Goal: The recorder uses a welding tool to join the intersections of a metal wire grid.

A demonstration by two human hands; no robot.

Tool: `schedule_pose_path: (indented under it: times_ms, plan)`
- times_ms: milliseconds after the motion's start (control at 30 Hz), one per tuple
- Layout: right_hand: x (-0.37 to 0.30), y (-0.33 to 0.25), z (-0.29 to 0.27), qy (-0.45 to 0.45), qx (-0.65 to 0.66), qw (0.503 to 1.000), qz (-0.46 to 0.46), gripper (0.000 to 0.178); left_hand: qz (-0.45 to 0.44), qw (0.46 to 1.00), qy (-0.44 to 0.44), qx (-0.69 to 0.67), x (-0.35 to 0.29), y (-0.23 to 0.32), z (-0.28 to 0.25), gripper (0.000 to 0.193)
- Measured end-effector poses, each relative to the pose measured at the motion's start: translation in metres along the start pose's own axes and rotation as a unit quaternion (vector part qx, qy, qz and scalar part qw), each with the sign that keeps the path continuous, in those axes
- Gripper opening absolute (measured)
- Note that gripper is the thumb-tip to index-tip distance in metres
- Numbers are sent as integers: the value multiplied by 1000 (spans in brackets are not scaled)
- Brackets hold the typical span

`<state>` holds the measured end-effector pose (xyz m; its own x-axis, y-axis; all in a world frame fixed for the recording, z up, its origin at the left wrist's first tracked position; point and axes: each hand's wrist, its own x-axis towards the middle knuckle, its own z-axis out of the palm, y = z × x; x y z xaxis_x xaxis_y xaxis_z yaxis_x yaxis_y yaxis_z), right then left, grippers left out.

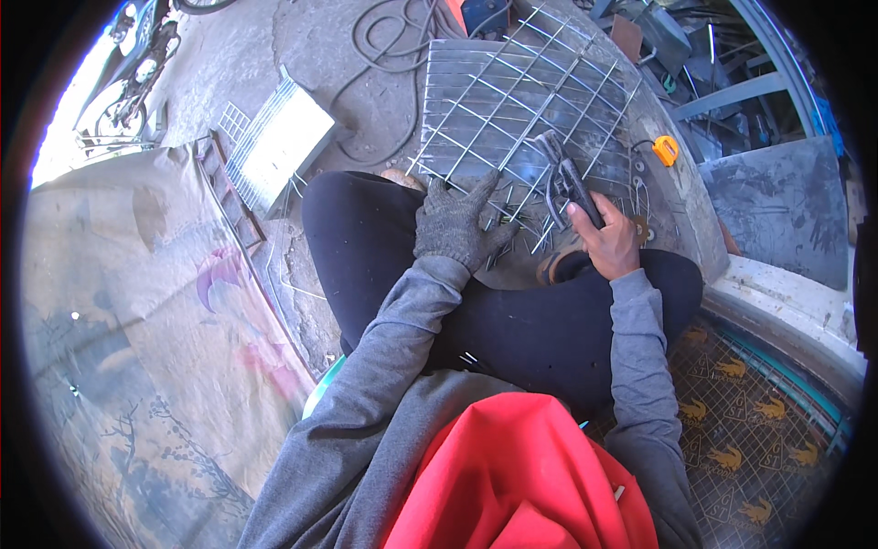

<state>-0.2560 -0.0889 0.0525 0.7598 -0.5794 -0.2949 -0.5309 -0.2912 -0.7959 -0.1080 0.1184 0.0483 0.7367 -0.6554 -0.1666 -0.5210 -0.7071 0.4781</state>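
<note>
A bare concrete floor spreads under the work, with a pale cloth to the left, a looped cable farther off, and an orange tape measure out to the right. On the floor ahead of the seated person lies a dark slatted panel, and over it a wire grid, set askew so that its wires run diagonally away from the knees.

The grid lies straight beyond both hands. The left hand, in a grey glove, is the nearer: its fingers are spread, and their tips reach the grid's near edge. The bare right hand is just to the right, its fingers wrapped around a handle of a dark plier-like cutter; whether they take in both handles, I cannot tell. The cutter's long axis points away from the person and leans left, so its head lies at the grid's right-hand part; contact with a wire is unclear. Short wire pieces are scattered between the two hands.
</note>
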Motion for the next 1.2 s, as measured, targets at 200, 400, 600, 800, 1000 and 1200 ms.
schedule_pose_path:
  times_ms: [200,400,600,800,1000,1200]
  plan:
    - [0,2,2,1,3,1000,-7,41,11,1000,0,-6,-1,-4,3,83]
    - [-1,1,0,6,-4,1000,-11,42,3,1000,-13,-14,2,-1,2,83]
    - [0,1,1,2,-3,1000,-4,42,0,1000,-5,-9,-1,-3,6,81]
    - [-1,-1,-2,3,-5,1000,-8,41,7,1000,2,-9,-1,-3,6,80]
    - [-1,4,0,6,7,1000,-18,42,2,1000,-5,-11,0,1,1,79]
    - [0,5,3,26,9,999,-38,32,4,1000,1,-18,1,1,2,79]
